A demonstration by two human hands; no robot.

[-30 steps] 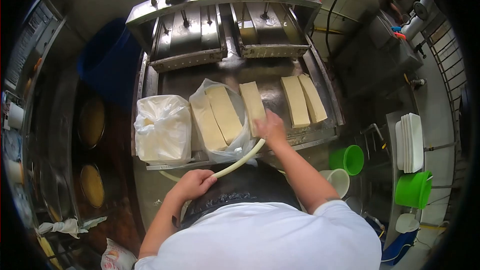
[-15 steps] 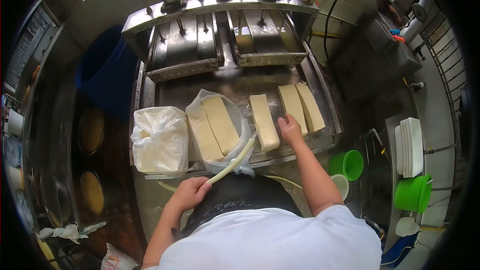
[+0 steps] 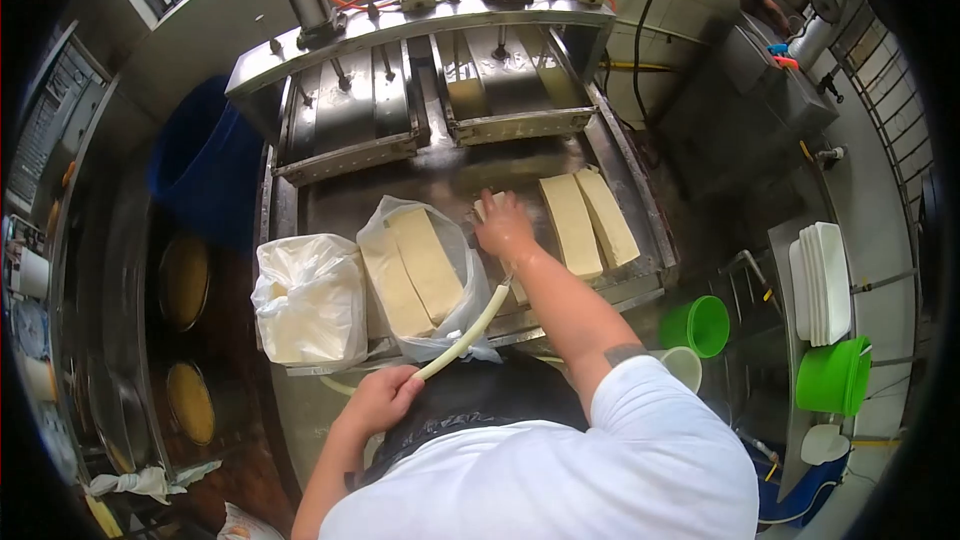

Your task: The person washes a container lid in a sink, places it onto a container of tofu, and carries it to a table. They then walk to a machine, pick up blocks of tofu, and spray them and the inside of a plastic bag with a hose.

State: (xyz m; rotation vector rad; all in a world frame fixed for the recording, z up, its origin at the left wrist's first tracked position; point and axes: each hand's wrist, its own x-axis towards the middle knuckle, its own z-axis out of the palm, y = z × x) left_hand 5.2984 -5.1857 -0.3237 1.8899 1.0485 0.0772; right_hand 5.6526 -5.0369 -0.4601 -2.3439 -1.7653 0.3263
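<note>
My left hand (image 3: 384, 400) is closed around a pale yellow hose (image 3: 462, 342), whose end points at the near end of the middle slab. My right hand (image 3: 504, 228) lies with fingers spread over the far part of that cream-coloured, tofu-like slab (image 3: 490, 203); the hand and forearm hide most of it. To the right, two more slabs (image 3: 572, 227) lie side by side on the metal table (image 3: 440, 168). Left of the hose, an open clear plastic bag (image 3: 470, 280) holds two slabs (image 3: 427, 263). A closed, bunched-up white bag (image 3: 310, 300) stands farther left.
A metal press frame (image 3: 420, 35) with two trays (image 3: 348, 162) stands at the table's back. A large blue barrel (image 3: 200, 165) is at the left. Green buckets (image 3: 708, 327) and stacked white trays (image 3: 822, 282) are on the right.
My right hand has moved left and away from me, from beside the right-hand slabs onto the middle slab, its fingers now spread. My left hand still grips the hose. The view has shifted slightly.
</note>
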